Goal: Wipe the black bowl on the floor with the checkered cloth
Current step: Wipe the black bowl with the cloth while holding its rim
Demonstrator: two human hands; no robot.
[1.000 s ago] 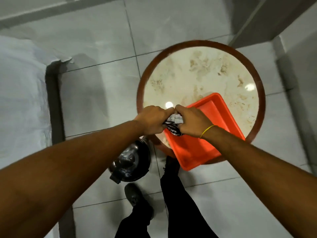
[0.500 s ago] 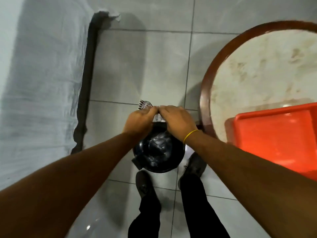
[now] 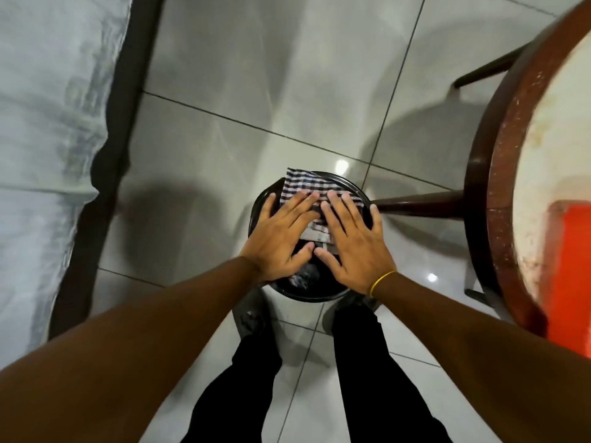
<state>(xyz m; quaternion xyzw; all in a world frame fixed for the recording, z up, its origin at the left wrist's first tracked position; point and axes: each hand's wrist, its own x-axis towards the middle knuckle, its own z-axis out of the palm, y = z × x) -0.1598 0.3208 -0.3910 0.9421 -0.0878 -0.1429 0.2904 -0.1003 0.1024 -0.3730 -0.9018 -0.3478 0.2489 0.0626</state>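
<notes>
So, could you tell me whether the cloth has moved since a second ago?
Yes. The cloth was held above the orange tray on the table; it is now down on the bowl on the floor, under both flat hands.

Glossy grey tiles (image 3: 271, 75), round table (image 3: 499, 174)

Single head cam, no second view to overlap with. It looks almost straight down from above the person's own legs (image 3: 256, 372) at the tiled floor (image 3: 224, 91), close over the black bowl (image 3: 260, 203) at frame center. Wide-angle: round table (image 3: 499, 193) edge clips the right side, white sheet (image 3: 48, 123) the left.
</notes>
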